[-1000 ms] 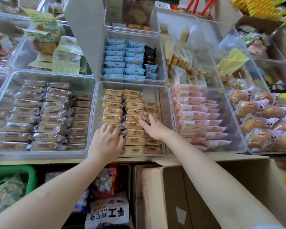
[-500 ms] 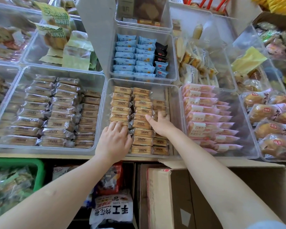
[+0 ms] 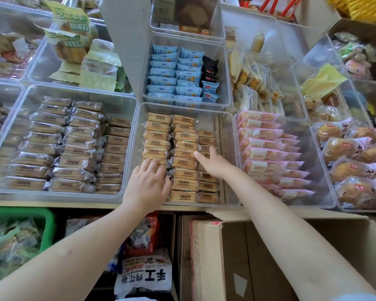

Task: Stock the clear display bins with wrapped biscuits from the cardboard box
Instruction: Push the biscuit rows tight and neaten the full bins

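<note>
The left hand [image 3: 147, 183] lies curled on the near-left biscuits [image 3: 183, 154] and the right hand [image 3: 213, 162] rests flat and released on the middle rows in the clear bin [image 3: 227, 127], the cardboard box [image 3: 206, 257] nearer.

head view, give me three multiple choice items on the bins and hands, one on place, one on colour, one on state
1. Where are both hands?
A. in the middle bin of tan biscuits
B. in the cardboard box
C. in the green basket

2. What colour are the wrappers in the bin just right of that one?
A. blue
B. pink
C. black

3. What state is the right hand in?
A. clenched on a packet
B. open, pressing on packets
C. out of view

Key:
1 A, left hand and right hand lie on the tan biscuits.
2 B, pink packets.
3 B, its fingers are spread flat.
</note>
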A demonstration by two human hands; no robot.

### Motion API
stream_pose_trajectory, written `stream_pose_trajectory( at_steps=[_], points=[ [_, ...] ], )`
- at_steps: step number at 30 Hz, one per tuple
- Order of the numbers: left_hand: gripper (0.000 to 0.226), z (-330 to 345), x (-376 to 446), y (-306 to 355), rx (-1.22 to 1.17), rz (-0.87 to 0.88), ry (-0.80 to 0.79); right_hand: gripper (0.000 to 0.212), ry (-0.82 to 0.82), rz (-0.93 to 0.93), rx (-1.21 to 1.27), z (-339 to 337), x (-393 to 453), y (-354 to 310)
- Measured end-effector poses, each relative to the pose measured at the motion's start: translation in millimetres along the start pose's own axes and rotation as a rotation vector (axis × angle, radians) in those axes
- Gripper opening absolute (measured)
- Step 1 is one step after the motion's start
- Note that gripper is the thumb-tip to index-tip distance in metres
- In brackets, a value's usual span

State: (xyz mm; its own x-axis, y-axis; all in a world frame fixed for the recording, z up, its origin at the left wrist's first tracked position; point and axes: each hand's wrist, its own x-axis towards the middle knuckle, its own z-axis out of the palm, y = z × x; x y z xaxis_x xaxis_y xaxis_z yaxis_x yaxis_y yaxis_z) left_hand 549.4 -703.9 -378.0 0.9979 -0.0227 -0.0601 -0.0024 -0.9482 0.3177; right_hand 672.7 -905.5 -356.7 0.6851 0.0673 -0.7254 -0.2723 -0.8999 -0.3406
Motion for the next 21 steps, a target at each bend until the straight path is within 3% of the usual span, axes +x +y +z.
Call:
stream_pose_trajectory(
  at_steps=[5,9,21],
  points=[
    [0.050,0,1,0,0.002,-0.002,-0.006,0.084,0.059,0.000,0.090,-14,-11,4],
    [0.051,-1,0,0,0.010,-0.003,-0.015,0.089,-0.045,0.028,0.082,-1,-25,7],
    [0.048,-1,-1,1,0.023,-0.001,0.004,0.102,-0.117,0.115,-0.021,26,-28,6]
  ],
)
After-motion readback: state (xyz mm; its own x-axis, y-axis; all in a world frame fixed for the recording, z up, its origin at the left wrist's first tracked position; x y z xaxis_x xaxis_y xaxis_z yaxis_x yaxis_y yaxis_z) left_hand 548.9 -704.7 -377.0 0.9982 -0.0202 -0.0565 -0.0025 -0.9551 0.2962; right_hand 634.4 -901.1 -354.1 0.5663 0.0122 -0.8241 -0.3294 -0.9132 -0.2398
